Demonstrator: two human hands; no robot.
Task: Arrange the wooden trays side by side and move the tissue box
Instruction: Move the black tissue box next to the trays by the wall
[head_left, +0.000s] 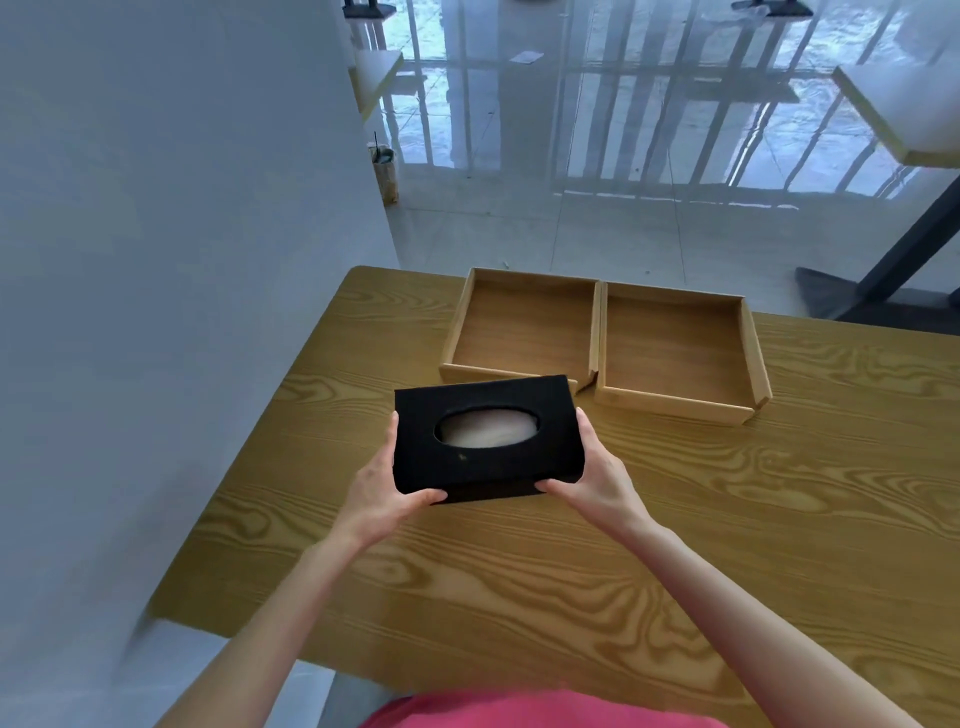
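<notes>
A black tissue box (540, 462) with an oval opening showing white tissue is held above the wooden table (727, 545). My left hand (384, 493) grips its left end and my right hand (597, 473) grips its right end. Two empty wooden trays stand side by side at the table's far edge, their side walls touching: the left tray (519, 322) and the right tray (675, 343). The box hides the near right corner of the left tray.
A white wall (182, 260) runs along the table's left side. Beyond the table lies a glossy tiled floor with a cup (383, 171) near the wall, other tables (904, 109) and a black table leg (904, 249) at the right.
</notes>
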